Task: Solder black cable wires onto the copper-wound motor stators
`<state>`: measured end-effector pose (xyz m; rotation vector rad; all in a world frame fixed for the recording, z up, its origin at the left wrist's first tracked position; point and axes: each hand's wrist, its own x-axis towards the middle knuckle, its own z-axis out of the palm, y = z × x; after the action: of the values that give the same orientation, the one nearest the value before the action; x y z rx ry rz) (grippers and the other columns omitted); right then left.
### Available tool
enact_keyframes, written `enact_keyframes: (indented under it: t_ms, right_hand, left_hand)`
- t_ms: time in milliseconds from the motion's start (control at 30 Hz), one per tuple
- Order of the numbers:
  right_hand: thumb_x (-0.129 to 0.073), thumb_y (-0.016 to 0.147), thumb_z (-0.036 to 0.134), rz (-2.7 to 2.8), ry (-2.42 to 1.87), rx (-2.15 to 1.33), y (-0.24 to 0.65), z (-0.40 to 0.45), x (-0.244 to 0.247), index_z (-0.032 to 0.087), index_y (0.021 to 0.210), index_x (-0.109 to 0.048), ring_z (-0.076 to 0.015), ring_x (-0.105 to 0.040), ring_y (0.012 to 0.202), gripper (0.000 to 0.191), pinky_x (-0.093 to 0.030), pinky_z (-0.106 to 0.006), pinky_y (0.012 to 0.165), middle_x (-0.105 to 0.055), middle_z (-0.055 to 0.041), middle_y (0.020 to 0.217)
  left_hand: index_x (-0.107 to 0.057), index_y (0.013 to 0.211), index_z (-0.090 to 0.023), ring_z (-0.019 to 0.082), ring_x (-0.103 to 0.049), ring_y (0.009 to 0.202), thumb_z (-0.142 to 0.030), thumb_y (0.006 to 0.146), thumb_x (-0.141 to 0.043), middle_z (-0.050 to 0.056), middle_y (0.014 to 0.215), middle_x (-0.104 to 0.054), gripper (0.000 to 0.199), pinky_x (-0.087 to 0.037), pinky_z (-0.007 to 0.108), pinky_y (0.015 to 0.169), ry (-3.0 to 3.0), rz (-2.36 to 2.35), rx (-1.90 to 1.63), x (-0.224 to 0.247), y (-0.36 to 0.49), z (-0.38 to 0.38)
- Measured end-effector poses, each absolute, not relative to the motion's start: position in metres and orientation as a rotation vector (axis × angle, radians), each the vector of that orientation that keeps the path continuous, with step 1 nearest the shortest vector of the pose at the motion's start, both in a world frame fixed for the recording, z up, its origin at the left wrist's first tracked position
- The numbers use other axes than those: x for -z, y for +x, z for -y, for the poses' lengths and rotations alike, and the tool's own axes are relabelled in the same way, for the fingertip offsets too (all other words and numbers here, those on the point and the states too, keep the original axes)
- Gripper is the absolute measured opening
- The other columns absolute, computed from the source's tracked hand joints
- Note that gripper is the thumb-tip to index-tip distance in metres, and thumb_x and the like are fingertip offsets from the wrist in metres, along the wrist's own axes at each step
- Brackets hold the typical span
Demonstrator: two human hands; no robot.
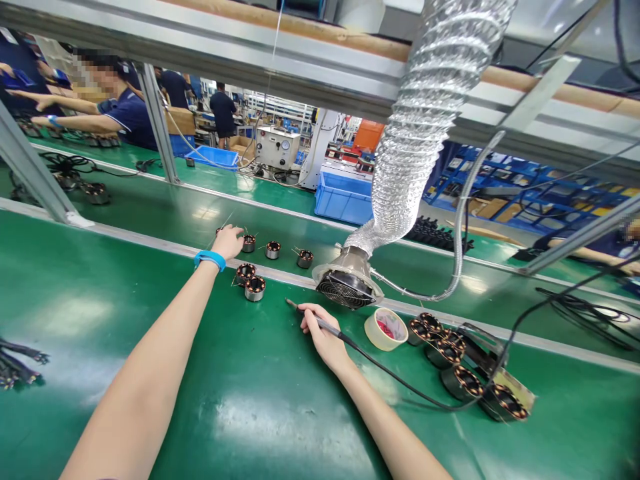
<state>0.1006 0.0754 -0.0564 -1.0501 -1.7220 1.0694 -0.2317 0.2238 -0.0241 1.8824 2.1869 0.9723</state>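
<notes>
My left hand (230, 241), with a blue wristband (211, 259), reaches over the far strip of the bench. Its fingers are stretched out beside a copper-wound motor stator (249, 243); another stator (219, 231) is mostly hidden behind the hand. In my right hand (325, 340) is a soldering iron (327, 326), its tip pointing left above the green surface. Two stators touch near the metal rail, one in front (255, 289) and one behind (245, 273). Farther right along the strip stand two more, one nearer (273, 250) and one beyond (305, 259).
A fan hood (350, 283) on a foil duct (407, 133) hangs over the rail. Right of my hand are a tape roll (386, 329) with red bits inside and several larger stators (461, 382). The iron's black cable (400, 380) crosses there. Cables (20, 363) lie left; co-workers sit beyond.
</notes>
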Motion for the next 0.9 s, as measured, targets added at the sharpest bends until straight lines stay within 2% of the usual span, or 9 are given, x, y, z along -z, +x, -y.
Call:
enact_keyframes:
  t_ms: [100,200,367,433,533,633,767,900]
  right_hand:
    - [-0.05,0.098,0.047,1.714,-1.049,-1.073,0.101,-0.075,0.055,0.018,0.104,-0.068,-0.0158,-0.058,0.065,0.035,-0.05,-0.024,0.062,-0.061,-0.0017,0.072]
    - [-0.05,0.098,0.047,1.697,-1.044,-1.068,0.101,-0.075,0.055,0.018,0.105,-0.067,-0.0158,-0.058,0.064,0.035,-0.049,-0.024,0.061,-0.061,-0.0014,0.071]
    - [-0.049,0.099,0.048,1.634,-1.029,-1.012,0.102,-0.074,0.059,0.019,0.107,-0.067,-0.0163,-0.057,0.063,0.036,-0.048,-0.024,0.06,-0.06,-0.0016,0.071]
    - [-0.049,0.099,0.047,1.624,-1.021,-0.972,0.103,-0.074,0.06,0.019,0.107,-0.067,-0.0165,-0.058,0.064,0.035,-0.048,-0.024,0.06,-0.06,-0.0016,0.071]
    - [-0.048,0.099,0.045,1.625,-0.999,-0.91,0.104,-0.072,0.062,0.02,0.107,-0.067,-0.0167,-0.058,0.064,0.033,-0.048,-0.025,0.06,-0.06,-0.0015,0.071]
    - [-0.048,0.1,0.043,1.633,-0.985,-0.855,0.104,-0.071,0.063,0.02,0.107,-0.068,-0.0167,-0.059,0.065,0.031,-0.048,-0.025,0.061,-0.061,-0.0016,0.072]
    - [-0.048,0.1,0.039,1.613,-0.983,-0.833,0.104,-0.07,0.062,0.021,0.107,-0.068,-0.0164,-0.061,0.067,0.028,-0.049,-0.025,0.064,-0.064,-0.002,0.077]
    - [-0.048,0.1,0.038,1.595,-1.01,-0.852,0.105,-0.07,0.059,0.022,0.109,-0.068,-0.0158,-0.059,0.067,0.028,-0.048,-0.023,0.063,-0.063,-0.0014,0.077]
  left_hand:
    - [-0.069,0.115,-0.009,0.036,-0.051,0.124,-0.021,0.08,-0.055,0.021,0.122,-0.064,0.04,-0.037,0.048,0.11,1.803,-2.329,-0.934,0.032,-0.259,-0.232]
    - [-0.072,0.106,-0.014,0.034,-0.057,0.115,-0.026,0.079,-0.056,0.018,0.113,-0.068,0.033,-0.043,0.044,0.104,1.793,-2.387,-0.862,0.036,-0.283,-0.236]
    - [-0.071,0.105,-0.015,0.037,-0.056,0.116,-0.027,0.078,-0.058,0.02,0.122,-0.063,0.032,-0.043,0.047,0.103,1.846,-2.464,-0.747,0.036,-0.302,-0.239]
    - [-0.068,0.108,-0.016,0.037,-0.056,0.116,-0.023,0.076,-0.059,0.021,0.121,-0.063,0.034,-0.043,0.046,0.102,1.885,-2.474,-0.696,0.035,-0.305,-0.24]
    - [-0.059,0.124,-0.019,0.035,-0.063,0.107,-0.016,0.076,-0.057,0.019,0.114,-0.068,0.049,-0.048,0.043,0.093,1.92,-2.462,-0.623,0.033,-0.308,-0.239]
    - [-0.051,0.133,-0.022,0.035,-0.066,0.1,-0.016,0.078,-0.054,0.018,0.109,-0.07,0.055,-0.05,0.042,0.086,1.944,-2.448,-0.583,0.031,-0.309,-0.237]
    - [-0.056,0.126,-0.026,0.034,-0.068,0.098,-0.022,0.078,-0.056,0.014,0.106,-0.072,0.048,-0.05,0.039,0.084,2.062,-2.329,-0.485,0.027,-0.305,-0.237]
    - [-0.067,0.112,-0.029,0.032,-0.069,0.095,-0.024,0.069,-0.064,0.01,0.101,-0.074,0.043,-0.051,0.034,0.082,2.123,-2.236,-0.341,0.023,-0.296,-0.243]
